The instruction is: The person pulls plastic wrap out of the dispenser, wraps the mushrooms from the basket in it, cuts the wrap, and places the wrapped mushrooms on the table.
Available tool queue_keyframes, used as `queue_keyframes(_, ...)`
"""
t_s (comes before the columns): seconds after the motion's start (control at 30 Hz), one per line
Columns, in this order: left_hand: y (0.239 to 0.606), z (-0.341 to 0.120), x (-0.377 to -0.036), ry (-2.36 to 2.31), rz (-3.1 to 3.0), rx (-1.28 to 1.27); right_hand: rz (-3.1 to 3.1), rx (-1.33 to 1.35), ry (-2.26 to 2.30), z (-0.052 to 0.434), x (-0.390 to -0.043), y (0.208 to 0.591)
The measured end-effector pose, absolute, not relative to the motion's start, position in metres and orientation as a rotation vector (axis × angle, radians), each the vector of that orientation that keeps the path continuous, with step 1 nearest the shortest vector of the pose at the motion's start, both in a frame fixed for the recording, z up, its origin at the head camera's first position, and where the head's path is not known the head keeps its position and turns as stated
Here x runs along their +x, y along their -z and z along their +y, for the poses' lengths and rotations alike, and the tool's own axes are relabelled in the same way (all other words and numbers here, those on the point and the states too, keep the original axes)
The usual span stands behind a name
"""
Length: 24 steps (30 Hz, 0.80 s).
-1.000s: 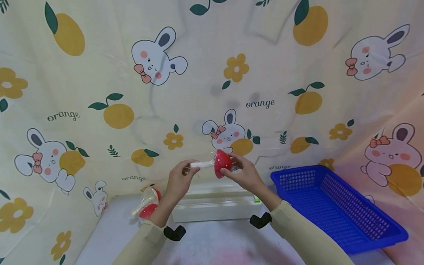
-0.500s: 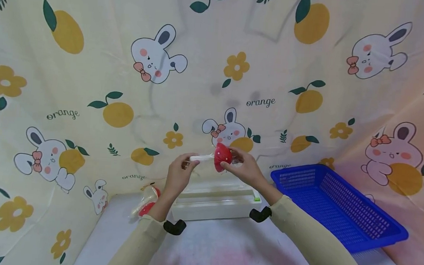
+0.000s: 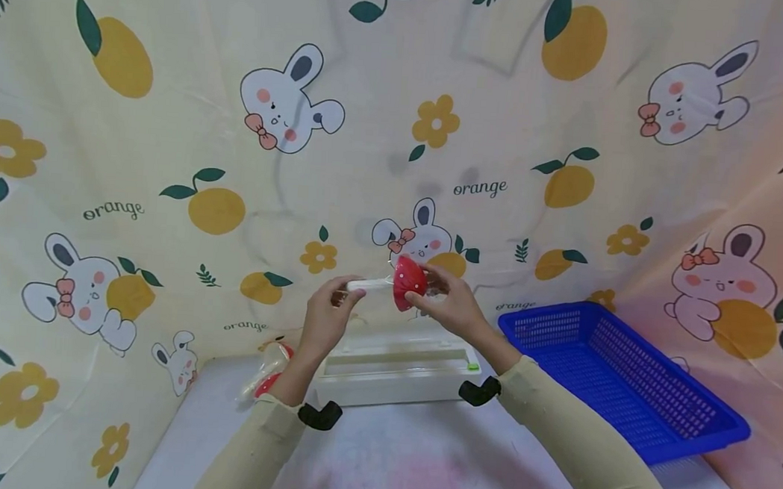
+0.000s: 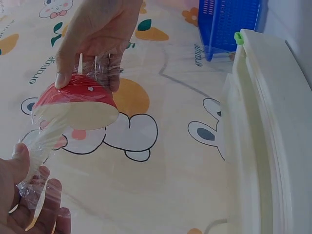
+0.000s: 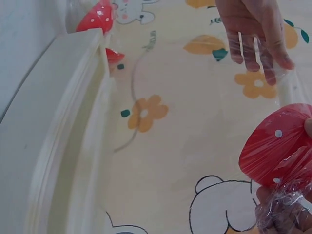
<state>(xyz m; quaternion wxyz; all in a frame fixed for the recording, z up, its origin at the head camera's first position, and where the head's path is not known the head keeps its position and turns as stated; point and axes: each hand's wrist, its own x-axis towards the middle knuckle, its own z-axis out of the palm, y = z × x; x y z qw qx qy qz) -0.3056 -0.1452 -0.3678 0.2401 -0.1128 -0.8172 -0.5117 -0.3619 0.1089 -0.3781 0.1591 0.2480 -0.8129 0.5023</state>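
A toy mushroom point(image 3: 408, 284) with a red, white-dotted cap and a white stem is held in the air, wrapped in clear film. My right hand point(image 3: 443, 304) grips the cap point(image 4: 75, 100) from the right. My left hand point(image 3: 330, 312) pinches the film-wrapped stem end point(image 4: 41, 146) from the left. In the right wrist view the cap point(image 5: 275, 146) is at the lower right and the left hand's fingers point(image 5: 253, 34) are behind the film at the top. The mushroom hangs above a white film dispenser box point(image 3: 397, 364).
A blue mesh basket point(image 3: 625, 393) stands to the right of the dispenser on the white table point(image 3: 418, 470). Other film-wrapped red mushrooms point(image 3: 272, 372) lie at the dispenser's left end. A printed rabbit-and-orange cloth point(image 3: 168, 148) closes off the back and sides.
Both hands and the wrapped mushroom have risen slightly, and the hold is unchanged.
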Motion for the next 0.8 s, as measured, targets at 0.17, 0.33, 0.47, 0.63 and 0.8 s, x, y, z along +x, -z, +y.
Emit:
queue_keyframes(0.17, 0.364, -0.145, -0.303, 1.420, -2.230, -0.310, -2.306, 0.724, -1.451, 0.109, -0.358, 0.374)
queue_keyframes(0.33, 0.363, -0.146, -0.299, 1.469, -2.224, -0.292, -2.304, 0.727, -1.455, 0.108, -0.352, 0.369)
queue_keyframes(0.47, 0.364, -0.147, -0.294, 1.475, -2.215, -0.303, -2.303, 0.726, -1.457, 0.109, -0.345, 0.369)
queue_keyframes(0.63, 0.370, -0.149, -0.284, 1.491, -2.223, -0.321, -2.324, 0.707, -1.451, 0.110, -0.335, 0.373)
queue_keyframes(0.8, 0.378, -0.151, -0.269, 1.496, -2.251, -0.316, -2.368, 0.695, -1.466, 0.112, -0.318, 0.377)
